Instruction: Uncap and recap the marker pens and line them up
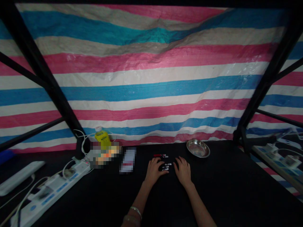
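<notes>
My left hand (153,171) rests on the black table with its fingers apart, the thumb stretched towards several slim, shiny silver-and-dark pieces (168,164). Part of these may be hidden behind the hand. Just beyond my left fingertips lies a slim red piece (158,155) with a silver end; its kind is too small to make out. To the right of the pieces, my right hand (183,170) lies palm down with its fingers loosely spread and nothing visible in them. A round, shallow metal dish (198,148) sits beyond my right hand, apart from it.
A blurred white rectangular item (127,160) lies to the left. Behind it stand a yellow bottle (103,138) and another blurred item (107,155). A white power strip (50,189) with plugs and cables runs along the left. Black frame posts and a striped sheet (153,82) close off the back.
</notes>
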Tool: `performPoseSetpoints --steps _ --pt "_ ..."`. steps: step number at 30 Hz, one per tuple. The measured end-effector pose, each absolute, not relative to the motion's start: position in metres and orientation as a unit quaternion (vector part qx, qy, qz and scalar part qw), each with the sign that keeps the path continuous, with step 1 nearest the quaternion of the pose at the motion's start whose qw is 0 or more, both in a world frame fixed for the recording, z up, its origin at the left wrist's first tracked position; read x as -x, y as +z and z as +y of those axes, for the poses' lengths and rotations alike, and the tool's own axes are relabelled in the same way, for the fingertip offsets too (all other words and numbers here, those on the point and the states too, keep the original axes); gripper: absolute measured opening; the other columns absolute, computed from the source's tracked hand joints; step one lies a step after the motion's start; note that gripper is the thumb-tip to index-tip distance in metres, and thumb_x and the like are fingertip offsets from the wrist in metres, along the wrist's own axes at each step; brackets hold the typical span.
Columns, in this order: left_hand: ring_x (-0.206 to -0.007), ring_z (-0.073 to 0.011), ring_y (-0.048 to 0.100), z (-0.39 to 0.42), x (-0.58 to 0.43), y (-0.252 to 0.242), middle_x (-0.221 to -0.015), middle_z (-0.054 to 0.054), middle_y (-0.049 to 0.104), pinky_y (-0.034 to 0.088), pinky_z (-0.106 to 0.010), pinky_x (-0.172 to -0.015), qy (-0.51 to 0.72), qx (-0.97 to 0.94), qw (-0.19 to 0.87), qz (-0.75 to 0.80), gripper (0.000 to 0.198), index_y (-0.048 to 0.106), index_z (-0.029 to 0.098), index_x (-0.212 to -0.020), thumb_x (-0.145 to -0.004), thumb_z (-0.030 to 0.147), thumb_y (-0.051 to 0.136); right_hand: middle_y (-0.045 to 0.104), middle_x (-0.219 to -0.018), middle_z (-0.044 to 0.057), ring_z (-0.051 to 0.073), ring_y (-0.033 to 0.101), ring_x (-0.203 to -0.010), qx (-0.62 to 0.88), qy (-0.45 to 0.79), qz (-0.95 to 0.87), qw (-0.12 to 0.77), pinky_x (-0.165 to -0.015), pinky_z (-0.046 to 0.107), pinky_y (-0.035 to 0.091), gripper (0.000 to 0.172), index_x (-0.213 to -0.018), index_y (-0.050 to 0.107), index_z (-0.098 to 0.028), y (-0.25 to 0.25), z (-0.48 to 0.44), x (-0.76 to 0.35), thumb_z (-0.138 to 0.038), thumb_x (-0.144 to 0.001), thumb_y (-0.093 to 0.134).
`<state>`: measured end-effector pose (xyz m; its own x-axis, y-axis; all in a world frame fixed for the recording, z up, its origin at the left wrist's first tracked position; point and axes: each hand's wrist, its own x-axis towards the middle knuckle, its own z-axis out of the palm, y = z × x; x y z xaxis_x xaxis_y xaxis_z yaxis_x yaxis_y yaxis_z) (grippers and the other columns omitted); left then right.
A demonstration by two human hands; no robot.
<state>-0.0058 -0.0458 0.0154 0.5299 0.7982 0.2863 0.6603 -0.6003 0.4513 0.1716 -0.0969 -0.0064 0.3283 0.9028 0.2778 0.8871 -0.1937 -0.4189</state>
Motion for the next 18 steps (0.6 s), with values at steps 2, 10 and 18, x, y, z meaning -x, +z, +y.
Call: performPoseSetpoints --steps 2,10,18 --pt "-0.11 -0.0277 0.047 -0.047 0.006 0.016 -0.116 -0.006 0.057 0.037 -0.043 -0.091 0.243 -0.861 0.14 0.424 0.047 0.065 0.027 -0.103 -0.062 0.05 0.072 0.053 -0.127 0.01 0.023 0.043 -0.12 0.774 0.01 -0.583 0.247 -0.095 0.035 0.031 0.036 -0.117 0.058 -0.018 -0.008 -0.097 -0.172 -0.028 -0.089 0.038" --pt "-0.112 -0.0285 0.046 -0.049 0.007 0.013 -0.124 -0.006 0.052 0.037 -0.044 -0.092 0.285 -0.848 0.119 0.431 0.044 0.064 0.026 -0.097 -0.061 0.05 0.073 0.055 -0.123 0.01 0.024 0.041 -0.12 0.781 -0.008 -0.57 0.256 -0.094 0.037 0.03 0.034 -0.113 0.061 -0.02 -0.003 -0.089 -0.166 -0.024 -0.09 0.037" --pt "-0.108 -0.0279 0.047 -0.048 0.007 0.01 -0.118 -0.006 0.054 0.037 -0.042 -0.09 0.29 -0.848 0.111 0.43 0.048 0.057 0.021 -0.087 -0.055 0.052 0.075 0.055 -0.12 0.006 0.02 0.042 -0.118 0.716 0.05 -0.641 0.272 -0.093 0.032 0.031 0.029 -0.111 0.062 -0.028 0.015 -0.065 -0.164 -0.025 -0.087 0.046"
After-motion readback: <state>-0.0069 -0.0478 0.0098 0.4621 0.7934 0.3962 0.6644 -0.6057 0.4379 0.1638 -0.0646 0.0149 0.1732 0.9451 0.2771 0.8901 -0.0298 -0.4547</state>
